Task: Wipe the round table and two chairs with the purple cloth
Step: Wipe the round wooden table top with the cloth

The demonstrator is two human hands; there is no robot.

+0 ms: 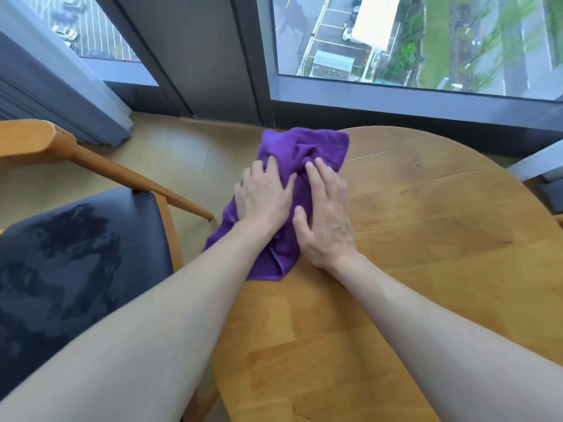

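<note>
Two bare forearms are reaching up from the bottom of the frame over the round table [411, 269]. In the centre, the left hand [263, 199] and the right hand [327, 211] are pressing flat, fingers loosely spread, on the purple cloth [300, 147], which is lying bunched at the table's left edge (partly hanging over, it seems). The cloth is looking soft and light; flat palms should move it best. At the left a chair [76, 254] is waiting.

Both forearms extended; left hand [263, 194] and right hand [326, 214] flat, palms down, fingers spread.
</note>
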